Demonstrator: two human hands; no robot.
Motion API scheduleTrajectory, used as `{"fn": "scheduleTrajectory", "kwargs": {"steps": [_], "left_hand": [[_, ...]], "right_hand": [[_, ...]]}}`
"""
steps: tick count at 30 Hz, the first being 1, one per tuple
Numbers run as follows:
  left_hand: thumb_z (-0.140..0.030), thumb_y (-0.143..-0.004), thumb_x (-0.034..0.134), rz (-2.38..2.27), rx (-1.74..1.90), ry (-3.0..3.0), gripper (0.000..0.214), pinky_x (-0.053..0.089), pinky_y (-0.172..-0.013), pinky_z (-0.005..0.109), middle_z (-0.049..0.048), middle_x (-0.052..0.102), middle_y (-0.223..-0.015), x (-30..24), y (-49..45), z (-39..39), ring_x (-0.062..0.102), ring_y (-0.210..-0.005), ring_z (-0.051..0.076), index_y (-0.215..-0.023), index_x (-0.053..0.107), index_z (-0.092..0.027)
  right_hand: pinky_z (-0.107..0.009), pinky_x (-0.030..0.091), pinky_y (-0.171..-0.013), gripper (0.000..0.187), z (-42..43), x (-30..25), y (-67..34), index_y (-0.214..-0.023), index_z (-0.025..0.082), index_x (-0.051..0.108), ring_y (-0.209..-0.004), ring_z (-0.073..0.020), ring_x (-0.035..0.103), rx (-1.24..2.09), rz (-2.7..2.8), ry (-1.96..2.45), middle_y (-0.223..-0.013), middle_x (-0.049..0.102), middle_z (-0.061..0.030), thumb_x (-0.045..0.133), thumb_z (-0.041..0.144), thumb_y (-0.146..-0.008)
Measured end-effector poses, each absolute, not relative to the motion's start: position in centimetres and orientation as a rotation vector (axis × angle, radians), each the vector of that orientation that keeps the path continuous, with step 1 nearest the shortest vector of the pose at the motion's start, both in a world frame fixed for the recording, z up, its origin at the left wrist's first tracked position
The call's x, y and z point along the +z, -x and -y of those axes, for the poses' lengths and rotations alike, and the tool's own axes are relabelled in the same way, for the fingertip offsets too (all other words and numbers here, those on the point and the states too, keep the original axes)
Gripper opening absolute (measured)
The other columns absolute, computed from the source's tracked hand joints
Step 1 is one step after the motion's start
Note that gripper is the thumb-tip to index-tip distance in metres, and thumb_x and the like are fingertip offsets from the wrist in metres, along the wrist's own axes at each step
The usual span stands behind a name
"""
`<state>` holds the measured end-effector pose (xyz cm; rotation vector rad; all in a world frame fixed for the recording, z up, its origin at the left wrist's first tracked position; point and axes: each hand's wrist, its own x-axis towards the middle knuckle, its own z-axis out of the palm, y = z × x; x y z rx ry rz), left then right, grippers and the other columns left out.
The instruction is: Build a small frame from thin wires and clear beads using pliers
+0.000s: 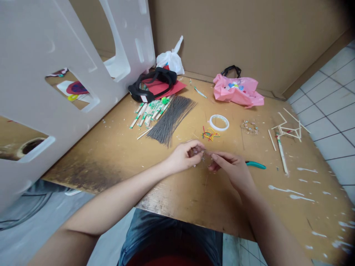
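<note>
My left hand (186, 157) and my right hand (229, 168) meet above the middle of the wooden table (177, 188). Between their fingertips they pinch a small, thin wire piece (202, 154), too small to make out in detail. The teal handle of a pair of pliers (255, 165) lies just beyond my right hand, its other end hidden behind that hand. Above my hands are a clear tape roll (219, 122) and a small tangle of coloured rubber bands (210, 135).
Grey thin rods (171, 118), wrapped wooden sticks (151, 113), a stick frame (285, 129), red paper (169, 88), a black strapped item (152, 84) and a pink plastic bag (237, 90) lie on the table. A white cut-out panel (55, 66) rises at the left.
</note>
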<state>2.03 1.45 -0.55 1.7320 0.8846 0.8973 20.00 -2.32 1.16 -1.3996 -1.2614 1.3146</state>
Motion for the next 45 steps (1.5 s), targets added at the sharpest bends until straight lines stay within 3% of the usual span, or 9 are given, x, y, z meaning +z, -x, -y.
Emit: {"fn": "scheduleTrajectory", "kwargs": {"steps": [4,10,17,23,29,33,37,45], "left_hand": [[-0.02,-0.075,0.055,-0.889,0.907,-1.774,0.013,0.038,-0.055,0.019,-0.001,0.052,-0.073,-0.5,-2.0,-1.4,0.046,-0.06,0.007,-0.085,0.057,-0.013],[-0.025,-0.076,0.058,-0.807,0.809,-1.559,0.014,0.035,-0.052,0.019,-0.004,0.049,-0.063,-0.6,-2.0,-1.6,0.043,-0.054,0.005,-0.083,0.056,-0.012],[-0.034,-0.075,0.064,-0.702,0.692,-1.239,0.025,0.043,-0.053,0.021,-0.0005,0.058,-0.068,-0.8,-1.8,-2.3,0.054,-0.057,0.007,-0.085,0.058,-0.012],[-0.032,-0.073,0.067,-0.764,0.666,-1.188,0.026,0.044,-0.053,0.02,0.0003,0.06,-0.072,-1.1,-1.9,-2.3,0.056,-0.058,0.008,-0.085,0.058,-0.011],[-0.029,-0.074,0.064,-0.776,0.673,-1.311,0.022,0.045,-0.061,0.021,0.0,0.059,-0.07,-1.6,-2.1,-2.0,0.054,-0.059,0.006,-0.087,0.061,-0.011],[-0.025,-0.075,0.06,-0.832,0.699,-1.471,0.019,0.042,-0.059,0.02,0.0001,0.059,-0.067,-1.3,-2.1,-1.8,0.051,-0.058,0.007,-0.086,0.063,-0.01],[-0.023,-0.077,0.057,-0.892,0.726,-1.61,0.018,0.041,-0.057,0.02,0.0006,0.059,-0.066,-1.4,-2.2,-1.8,0.051,-0.057,0.008,-0.086,0.064,-0.01],[-0.023,-0.079,0.054,-0.921,0.769,-1.889,0.02,0.043,-0.06,0.02,0.0046,0.065,-0.078,-1.5,-2.0,-1.9,0.056,-0.066,0.01,-0.088,0.068,-0.012]], "right_hand": [[-0.025,0.05,-0.05,0.026,2.3,1.2,-20.0,-0.081,0.019,0.074,-0.05,-0.0118,0.06,1.315,1.28,1.373,-0.06,0.068,-0.0023,0.069,0.042,-0.07],[-0.025,0.049,-0.047,0.021,2.3,0.9,-20.2,-0.078,0.021,0.073,-0.048,-0.0085,0.058,1.202,1.336,1.365,-0.087,0.069,-0.0043,0.067,0.04,-0.073],[-0.023,0.044,-0.047,0.016,2.1,0.6,-20.6,-0.078,0.023,0.072,-0.043,-0.0047,0.049,1.183,1.31,1.373,-0.076,0.065,0.0003,0.067,0.038,-0.075],[-0.022,0.043,-0.048,0.02,2.0,0.2,-21.2,-0.083,0.022,0.072,-0.046,-0.0076,0.051,1.284,1.19,1.303,-0.059,0.061,0.0018,0.068,0.039,-0.075],[-0.023,0.046,-0.048,0.021,1.8,0.4,-21.7,-0.084,0.023,0.072,-0.047,-0.0072,0.054,1.306,1.096,1.299,-0.084,0.07,-0.0028,0.07,0.04,-0.072],[-0.027,0.05,-0.055,0.025,2.0,1.1,-21.4,-0.079,0.02,0.071,-0.052,-0.0111,0.058,1.165,1.216,1.393,-0.07,0.068,-0.0022,0.069,0.043,-0.071],[-0.028,0.048,-0.058,0.025,2.5,1.4,-21.1,-0.077,0.019,0.07,-0.057,-0.0132,0.058,0.914,1.512,1.392,-0.059,0.062,-0.0009,0.059,0.041,-0.081],[-0.028,0.043,-0.058,0.019,2.9,1.5,-20.6,-0.079,0.021,0.068,-0.06,-0.0146,0.055,0.601,1.889,1.359,-0.064,0.061,-0.0016,0.054,0.032,-0.085]]}}
